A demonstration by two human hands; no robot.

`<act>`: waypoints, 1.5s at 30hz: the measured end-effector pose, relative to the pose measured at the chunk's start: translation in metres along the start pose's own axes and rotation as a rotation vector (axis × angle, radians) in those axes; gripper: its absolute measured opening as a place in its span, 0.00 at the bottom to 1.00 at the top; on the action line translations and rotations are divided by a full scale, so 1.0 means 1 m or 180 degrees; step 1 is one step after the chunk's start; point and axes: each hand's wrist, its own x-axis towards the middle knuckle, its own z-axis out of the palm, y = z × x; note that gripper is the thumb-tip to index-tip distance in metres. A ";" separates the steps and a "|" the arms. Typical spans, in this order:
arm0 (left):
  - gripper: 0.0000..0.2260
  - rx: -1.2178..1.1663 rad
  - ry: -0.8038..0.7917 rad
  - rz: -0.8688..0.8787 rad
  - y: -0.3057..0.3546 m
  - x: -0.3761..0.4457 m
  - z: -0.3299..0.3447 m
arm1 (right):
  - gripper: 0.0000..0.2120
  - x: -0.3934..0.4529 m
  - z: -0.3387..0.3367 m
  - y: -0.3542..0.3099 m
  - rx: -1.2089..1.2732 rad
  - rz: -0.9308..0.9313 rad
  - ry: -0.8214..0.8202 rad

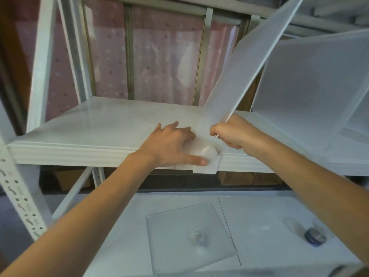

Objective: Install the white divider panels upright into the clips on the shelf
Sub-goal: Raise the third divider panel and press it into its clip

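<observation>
A white translucent divider panel (247, 62) leans to the right above the white shelf (95, 124). My right hand (233, 132) grips its lower front corner, just above the shelf's front edge. A white clip (207, 156) sits on that front edge, hanging over the lip. My left hand (173, 144) rests flat on the shelf beside the clip, fingers spread, thumb pressed against the clip's front. Another white panel (311, 86) stands to the right on the same shelf.
White slotted uprights (18, 194) frame the rack at left. Below lies a white surface with a clear square sheet (187, 236) and a roll of blue tape (315, 236). Pink dotted curtain hangs behind the shelf.
</observation>
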 end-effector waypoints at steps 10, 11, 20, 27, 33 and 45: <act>0.39 0.0250 0.0177 0.0033 0.000 0.004 0.007 | 0.15 0.003 0.014 0.005 -0.0073 -0.0119 -0.0188; 0.39 0.0254 0.0197 0.0033 0.000 0.005 0.008 | 0.14 0.003 0.015 0.004 -0.0061 -0.0124 -0.0183; 0.40 0.0266 0.0294 0.0082 -0.004 0.006 0.010 | 0.13 0.002 0.022 0.006 -0.0318 -0.0272 -0.0101; 0.40 0.0260 0.0376 0.0124 -0.005 0.006 0.012 | 0.25 -0.001 0.008 -0.006 -0.0673 -0.0286 0.0014; 0.40 0.0290 0.0427 0.0138 -0.006 0.007 0.013 | 0.14 -0.009 0.019 0.005 -0.1192 -0.0294 0.0037; 0.39 0.0324 0.0497 0.0179 -0.003 0.004 0.012 | 0.16 -0.007 0.023 -0.002 -0.0306 -0.0079 0.0054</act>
